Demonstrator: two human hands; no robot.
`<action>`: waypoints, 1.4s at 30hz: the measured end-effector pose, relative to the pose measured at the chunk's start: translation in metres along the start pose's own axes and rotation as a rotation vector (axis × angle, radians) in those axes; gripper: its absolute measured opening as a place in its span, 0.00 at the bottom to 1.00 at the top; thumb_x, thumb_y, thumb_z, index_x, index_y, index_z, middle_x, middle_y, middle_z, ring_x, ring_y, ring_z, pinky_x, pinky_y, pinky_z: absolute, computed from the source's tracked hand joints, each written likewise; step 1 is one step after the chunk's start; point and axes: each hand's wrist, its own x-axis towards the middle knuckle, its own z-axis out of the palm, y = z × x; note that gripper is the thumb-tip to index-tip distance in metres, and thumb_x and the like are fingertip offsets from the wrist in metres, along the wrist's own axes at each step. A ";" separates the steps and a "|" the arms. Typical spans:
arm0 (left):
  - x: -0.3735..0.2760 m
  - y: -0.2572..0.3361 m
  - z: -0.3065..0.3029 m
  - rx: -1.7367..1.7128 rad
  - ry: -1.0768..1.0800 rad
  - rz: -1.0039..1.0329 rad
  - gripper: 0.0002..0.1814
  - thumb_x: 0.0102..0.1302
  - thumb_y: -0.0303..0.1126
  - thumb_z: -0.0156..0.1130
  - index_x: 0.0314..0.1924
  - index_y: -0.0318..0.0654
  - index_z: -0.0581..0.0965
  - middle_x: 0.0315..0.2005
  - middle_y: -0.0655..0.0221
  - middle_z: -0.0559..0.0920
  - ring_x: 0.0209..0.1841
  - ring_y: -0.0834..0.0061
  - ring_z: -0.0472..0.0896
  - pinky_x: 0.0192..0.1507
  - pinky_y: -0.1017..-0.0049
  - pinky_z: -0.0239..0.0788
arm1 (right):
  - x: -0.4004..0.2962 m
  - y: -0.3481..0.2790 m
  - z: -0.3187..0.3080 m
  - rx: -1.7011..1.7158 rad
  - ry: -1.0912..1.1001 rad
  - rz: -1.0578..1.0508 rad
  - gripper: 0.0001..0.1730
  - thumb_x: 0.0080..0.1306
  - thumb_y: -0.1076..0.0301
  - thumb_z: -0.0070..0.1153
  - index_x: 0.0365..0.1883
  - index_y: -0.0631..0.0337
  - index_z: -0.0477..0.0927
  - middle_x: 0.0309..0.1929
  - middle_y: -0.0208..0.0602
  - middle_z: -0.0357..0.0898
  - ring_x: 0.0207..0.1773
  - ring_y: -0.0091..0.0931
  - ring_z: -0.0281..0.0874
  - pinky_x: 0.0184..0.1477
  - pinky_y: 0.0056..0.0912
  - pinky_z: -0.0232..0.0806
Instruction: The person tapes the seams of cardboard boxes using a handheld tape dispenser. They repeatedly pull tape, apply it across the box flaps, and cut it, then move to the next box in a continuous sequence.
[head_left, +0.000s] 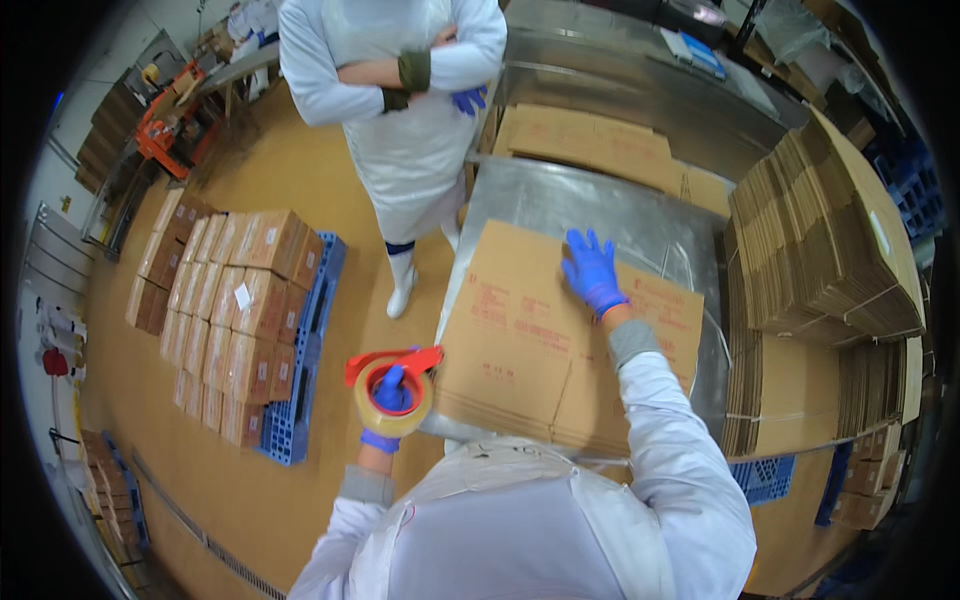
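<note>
My left hand (390, 397), in a blue glove, grips a red tape dispenser (427, 358) with a roll of clear packing tape (369, 405) on it. It is held off the left edge of the metal table (517, 191), beside a stack of flattened cardboard boxes (510, 352). My right hand (591, 271), gloved too, is over the far part of the top flattened box with its fingers spread. The palm faces down and nothing is held in it. Red printing covers parts of the box's upper face.
Across the table's left corner stands a person (409, 112) with arms folded. Bundled flat cartons (817, 232) rise on the right. More flat cardboard (592, 142) lies behind the table. To the left, packed boxes (232, 315) fill a blue pallet (319, 300). An orange pallet jack (161, 142) stands farther back.
</note>
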 end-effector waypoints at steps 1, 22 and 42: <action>-0.001 0.008 0.025 0.063 -0.073 -0.014 0.30 0.71 0.47 0.62 0.62 0.30 0.74 0.58 0.60 0.80 0.63 0.66 0.77 0.68 0.67 0.66 | -0.016 -0.006 0.020 -0.016 0.085 -0.024 0.39 0.69 0.55 0.53 0.76 0.56 0.58 0.78 0.40 0.57 0.81 0.43 0.47 0.76 0.66 0.39; 0.040 -0.011 0.122 0.611 -0.534 -0.540 0.14 0.70 0.34 0.62 0.52 0.37 0.84 0.47 0.65 0.86 0.49 0.75 0.83 0.55 0.71 0.75 | -0.059 -0.015 0.053 -0.002 0.148 0.003 0.38 0.72 0.57 0.48 0.78 0.56 0.55 0.81 0.34 0.50 0.84 0.39 0.39 0.78 0.62 0.35; -0.004 0.020 -0.057 -0.054 -0.151 -0.200 0.36 0.64 0.52 0.69 0.65 0.42 0.68 0.51 0.64 0.81 0.56 0.66 0.79 0.62 0.60 0.70 | -0.237 -0.121 0.026 0.004 -0.070 -0.444 0.58 0.54 0.51 0.69 0.76 0.67 0.54 0.78 0.57 0.51 0.82 0.50 0.42 0.77 0.65 0.38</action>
